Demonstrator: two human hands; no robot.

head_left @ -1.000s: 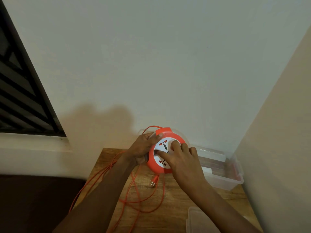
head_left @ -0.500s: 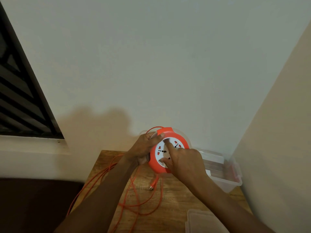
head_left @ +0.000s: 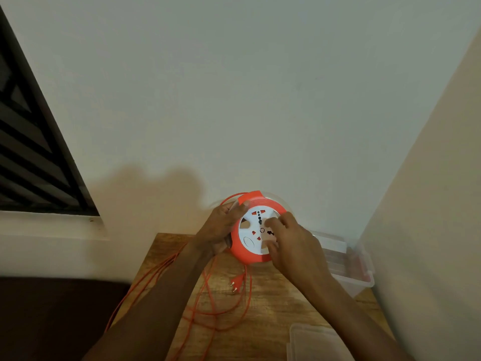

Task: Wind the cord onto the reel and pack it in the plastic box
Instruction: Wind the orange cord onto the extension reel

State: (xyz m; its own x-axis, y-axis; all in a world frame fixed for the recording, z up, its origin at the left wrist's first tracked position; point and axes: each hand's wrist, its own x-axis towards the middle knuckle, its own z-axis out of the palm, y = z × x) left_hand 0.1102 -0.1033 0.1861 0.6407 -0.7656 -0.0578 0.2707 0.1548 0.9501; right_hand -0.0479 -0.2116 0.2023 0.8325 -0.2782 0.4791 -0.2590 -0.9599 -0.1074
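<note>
An orange cord reel (head_left: 243, 252) with a white socket face is held up over the far edge of a wooden table (head_left: 273, 306). My left hand (head_left: 221, 227) grips its left rim. My right hand (head_left: 291, 243) lies over the right half of the white face with fingertips pressed in its holes. The orange cord (head_left: 216, 306) hangs from the reel in loose loops on the table and trails off the left edge. Its plug (head_left: 235, 281) dangles just below the reel. The clear plastic box (head_left: 348, 267) stands open to the right, by the wall.
A clear lid (head_left: 315, 342) lies at the table's near right corner. White walls close in behind and on the right. A dark barred window (head_left: 31, 152) is at the left, with a white sill below it and a dark surface left of the table.
My right hand has slid from the middle of the reel face to its right side, uncovering the sockets. The face has turned. The plug hangs a little lower.
</note>
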